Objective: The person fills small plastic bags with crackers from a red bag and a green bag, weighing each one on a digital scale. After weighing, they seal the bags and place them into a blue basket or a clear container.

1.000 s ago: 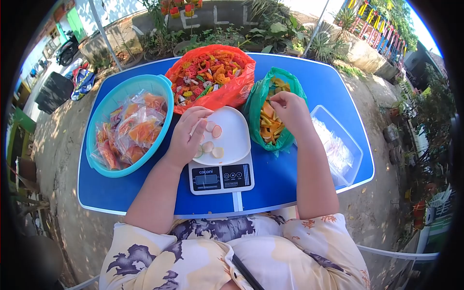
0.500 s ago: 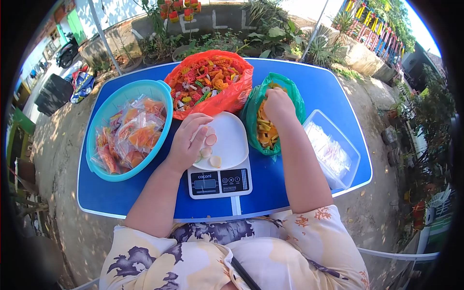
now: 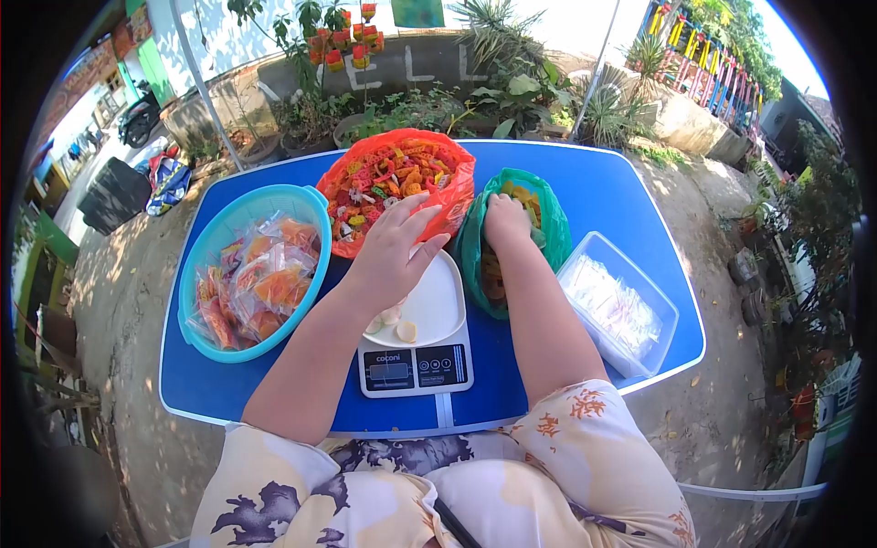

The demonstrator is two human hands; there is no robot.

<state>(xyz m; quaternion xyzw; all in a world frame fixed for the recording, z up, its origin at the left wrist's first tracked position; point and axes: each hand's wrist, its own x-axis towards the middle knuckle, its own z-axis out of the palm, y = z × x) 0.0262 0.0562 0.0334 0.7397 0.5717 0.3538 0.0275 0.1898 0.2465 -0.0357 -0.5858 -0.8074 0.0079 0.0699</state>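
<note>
My left hand (image 3: 388, 258) hovers over the white plate (image 3: 445, 297) of a kitchen scale (image 3: 417, 369), its fingers spread toward the red plastic bag (image 3: 459, 190). Nothing shows in that hand. Several small pale round snack pieces (image 3: 406, 331) lie on the plate, some partly covered by the hand. Orange, red and yellow snacks (image 3: 413, 163) fill the red bag. My right hand (image 3: 507, 222) reaches down into the green plastic bag (image 3: 554, 212), which contains yellowish snacks (image 3: 523, 196). Its fingertips are hidden there, so any hold cannot be seen.
On the left of the blue table (image 3: 512, 388) stands a turquoise basket (image 3: 189, 283) with packed snack pouches (image 3: 274, 274). A clear plastic box (image 3: 671, 333) holding small plastic bags (image 3: 614, 300) is at the right. Plants (image 3: 525, 87) grow behind the table.
My left hand has lifted away from the pieces on the plate, toward the red bag. My right hand has shifted left within the green bag. The camera view has tilted up slightly.
</note>
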